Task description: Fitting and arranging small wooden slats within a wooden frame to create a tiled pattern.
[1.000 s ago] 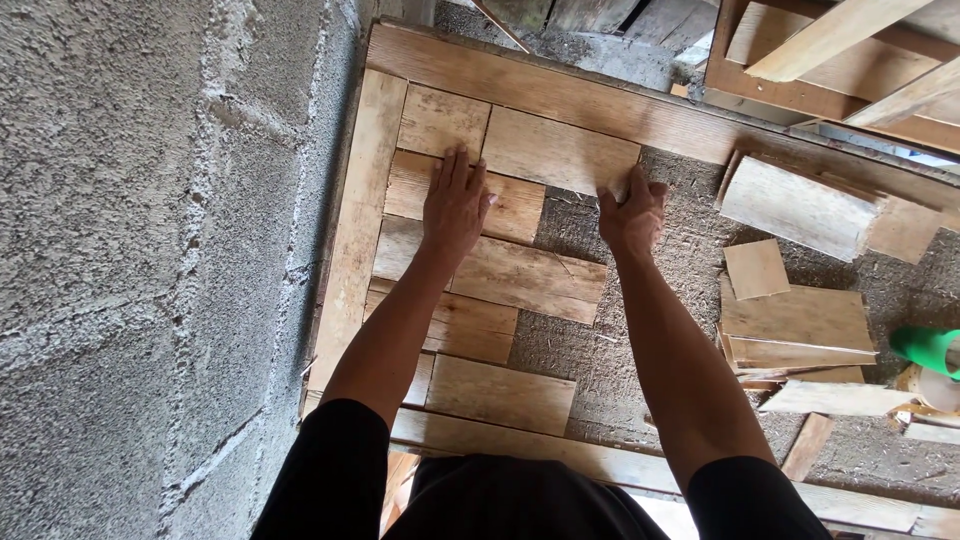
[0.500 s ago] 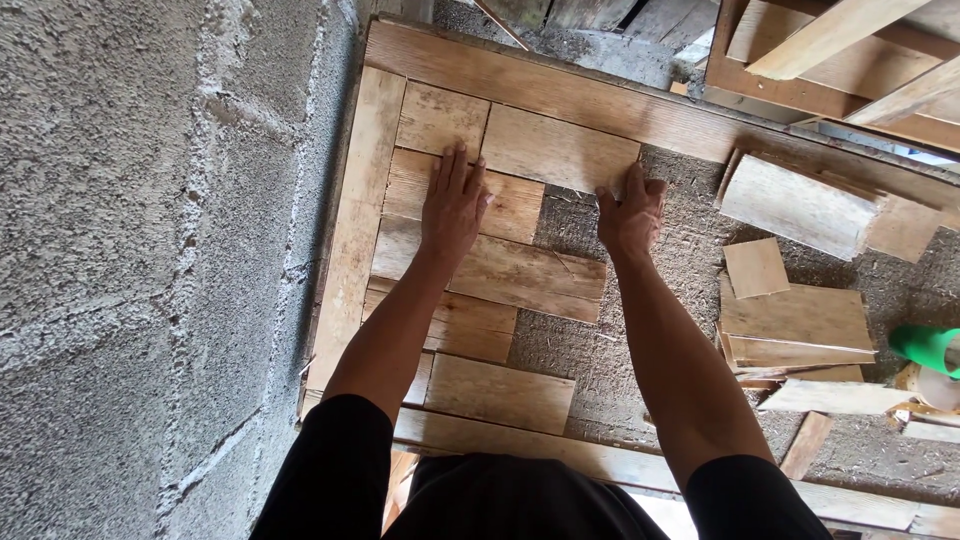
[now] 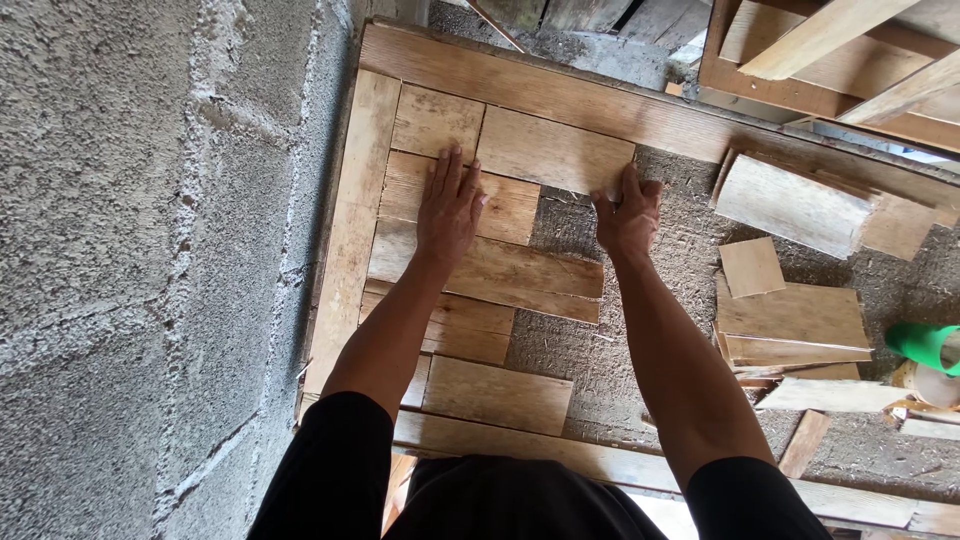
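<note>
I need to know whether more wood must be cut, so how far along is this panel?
Done: several boards lie in rows against the left of the frame. In hand: the left hand lies flat on a laid board, while the right hand grips the end of the top board. Left: the right part of the frame shows bare backing; loose offcuts lie beside it.

Right hand (image 3: 628,215) slightly nearer the upper plank (image 3: 553,150).
</note>
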